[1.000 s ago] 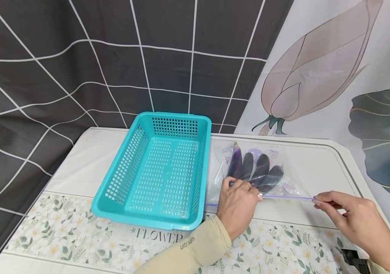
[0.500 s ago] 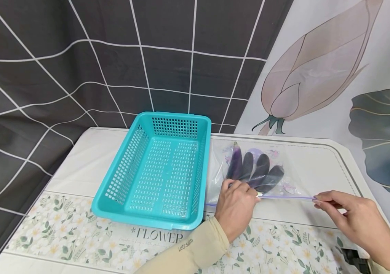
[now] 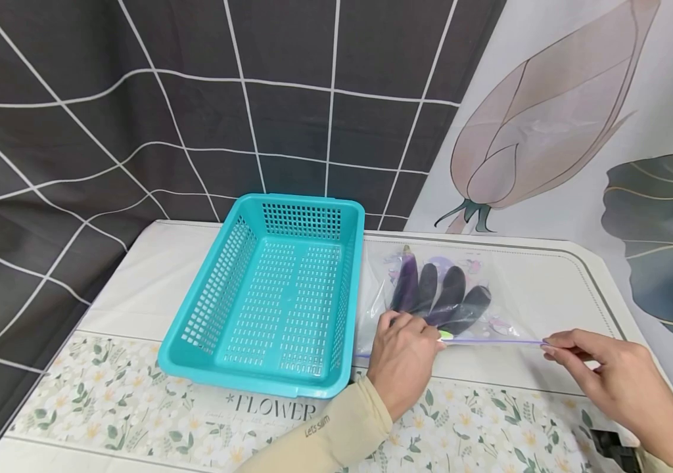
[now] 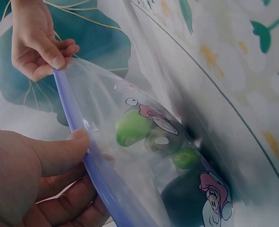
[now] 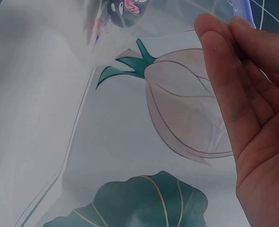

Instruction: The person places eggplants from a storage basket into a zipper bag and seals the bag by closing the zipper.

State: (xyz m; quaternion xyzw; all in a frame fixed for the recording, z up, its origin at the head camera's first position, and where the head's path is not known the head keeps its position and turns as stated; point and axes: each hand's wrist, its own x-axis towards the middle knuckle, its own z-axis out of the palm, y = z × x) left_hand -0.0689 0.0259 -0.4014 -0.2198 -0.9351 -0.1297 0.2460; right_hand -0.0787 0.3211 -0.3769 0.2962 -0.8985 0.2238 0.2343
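A clear zip bag (image 3: 505,309) lies flat on the table, printed with pink cartoon figures. Inside it are several dark purple eggplants (image 3: 451,289), side by side, with green ends (image 4: 133,126) toward the bag's mouth. My left hand (image 3: 404,361) pinches the purple zip strip (image 3: 490,341) between thumb and fingers, partway along the mouth. At the strip's right end, thumb and forefinger of my right hand (image 3: 608,374) pinch the bag's corner. Between the hands the strip is stretched straight. In the left wrist view, the left thumb presses on the strip.
Left of the bag stands a turquoise plastic basket (image 3: 254,383), its slotted floor bare. Under everything is a table with a flower-printed cloth (image 3: 153,420). A dark grid-patterned curtain (image 3: 289,118) hangs behind, with a flower-printed one (image 3: 537,131) to the right.
My left hand has slid slightly left and toward me along the zip strip, and a bright green eggplant end now shows beside its fingers. My right hand has barely moved, still pinching the corner.
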